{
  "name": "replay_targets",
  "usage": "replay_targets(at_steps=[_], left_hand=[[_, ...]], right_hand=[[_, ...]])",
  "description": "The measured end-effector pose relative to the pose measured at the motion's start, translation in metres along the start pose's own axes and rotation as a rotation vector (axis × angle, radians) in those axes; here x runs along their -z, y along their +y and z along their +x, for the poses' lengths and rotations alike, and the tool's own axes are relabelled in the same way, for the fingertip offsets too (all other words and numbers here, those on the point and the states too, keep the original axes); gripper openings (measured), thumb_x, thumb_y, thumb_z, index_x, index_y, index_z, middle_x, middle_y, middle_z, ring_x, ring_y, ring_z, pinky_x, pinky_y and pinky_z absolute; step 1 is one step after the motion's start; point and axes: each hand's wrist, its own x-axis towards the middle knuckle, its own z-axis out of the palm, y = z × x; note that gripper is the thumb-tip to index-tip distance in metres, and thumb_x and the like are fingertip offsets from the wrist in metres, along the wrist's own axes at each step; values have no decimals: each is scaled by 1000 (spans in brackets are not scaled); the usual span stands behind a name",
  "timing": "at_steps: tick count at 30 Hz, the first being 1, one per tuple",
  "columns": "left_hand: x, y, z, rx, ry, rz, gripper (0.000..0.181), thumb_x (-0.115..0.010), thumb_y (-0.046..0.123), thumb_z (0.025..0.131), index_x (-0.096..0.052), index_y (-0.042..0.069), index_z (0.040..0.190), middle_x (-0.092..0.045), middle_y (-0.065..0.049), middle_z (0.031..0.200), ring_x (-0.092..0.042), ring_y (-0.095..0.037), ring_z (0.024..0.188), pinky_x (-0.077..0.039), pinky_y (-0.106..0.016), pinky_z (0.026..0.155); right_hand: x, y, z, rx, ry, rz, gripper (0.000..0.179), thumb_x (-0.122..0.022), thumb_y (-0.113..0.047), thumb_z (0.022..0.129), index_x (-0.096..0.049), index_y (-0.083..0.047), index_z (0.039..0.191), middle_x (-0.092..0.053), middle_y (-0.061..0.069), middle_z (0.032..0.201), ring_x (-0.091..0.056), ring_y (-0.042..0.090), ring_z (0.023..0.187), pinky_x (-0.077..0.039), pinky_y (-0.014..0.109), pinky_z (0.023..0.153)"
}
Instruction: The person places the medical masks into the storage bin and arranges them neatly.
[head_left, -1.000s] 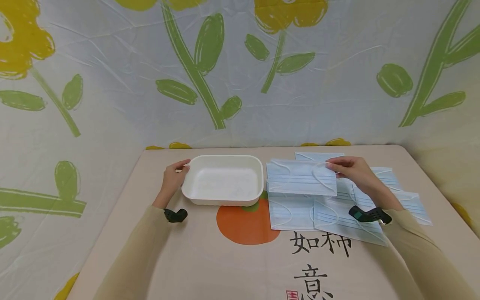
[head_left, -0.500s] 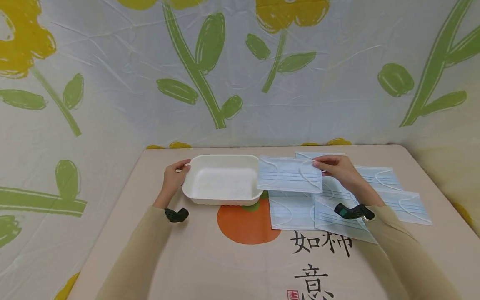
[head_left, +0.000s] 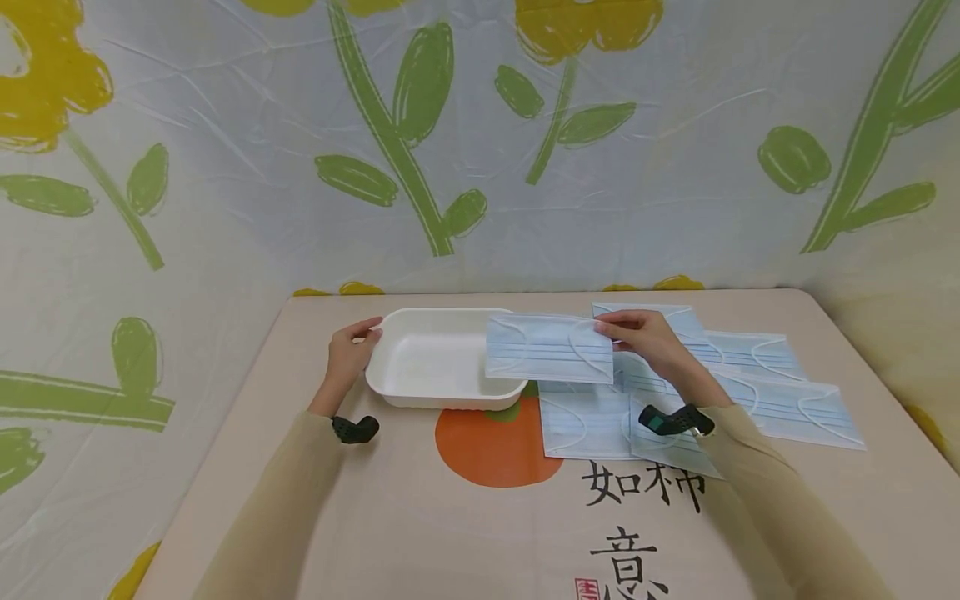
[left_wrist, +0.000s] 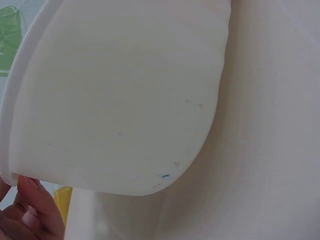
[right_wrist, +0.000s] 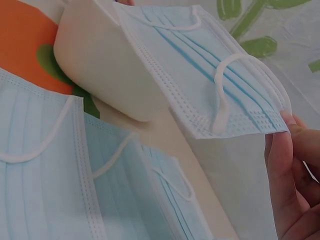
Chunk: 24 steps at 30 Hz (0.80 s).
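Note:
A light blue face mask (head_left: pixel 547 348) with white ear loops is pinched at its right corner by my right hand (head_left: pixel 647 340). Its left part overlaps the right side of a white plastic tray (head_left: pixel 435 398), and the right wrist view shows the mask (right_wrist: pixel 200 75) above the tray's wall. My left hand (head_left: pixel 349 358) grips the tray's left rim; in the left wrist view the thumb and fingers of that hand (left_wrist: pixel 35 210) pinch its edge. No objects show inside the visible part of the tray. Several more face masks (head_left: pixel 585 425) lie overlapping on the table below my right arm.
The pale table cover (head_left: pixel 420 517) bears a printed orange persimmon (head_left: pixel 487 450) and black characters (head_left: pixel 626 558). A flower-patterned curtain (head_left: pixel 247 167) hangs behind the table and along both sides. The loose masks reach toward the table's right edge.
My right hand has carried the mask leftward, from above the loose masks to over the tray's right side. The left hand and the tray have stayed in place.

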Motion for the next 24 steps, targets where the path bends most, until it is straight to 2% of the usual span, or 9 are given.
replay_targets(at_steps=[11,14,20,24], left_hand=[[1,0,0,8,3,-9,33,-58,22,96,-64,13,127,-62,-16,115,-56,-24,94,-45,-18,65],[0,0,1,12,9,-8,32,-57,22,96,-64,14,127,-63,-16,116,-56,-24,96,-46,-21,68],[0,2,1,15,9,-30,32,-58,21,96,-64,12,127,-63,-17,116,-54,-26,105,-47,-35,88],[0,1,2,8,8,-37,32,-58,21,96,-64,11,126,-63,-17,116,-53,-27,108,-46,-38,92]], right_hand=[[-23,-11,15,-5,-15,6,50,-63,-35,92,-59,-1,127,-62,-7,109,-58,10,90,-53,22,84],[-31,-16,19,7,-21,8,47,-63,-33,92,-60,-1,127,-63,-3,111,-58,12,90,-53,23,84],[-43,-26,25,10,-30,7,44,-63,-30,93,-60,-2,127,-62,11,122,-58,15,94,-52,32,90],[-49,-33,27,2,-42,8,43,-62,-29,93,-60,-2,127,-60,16,125,-57,15,95,-52,33,92]])
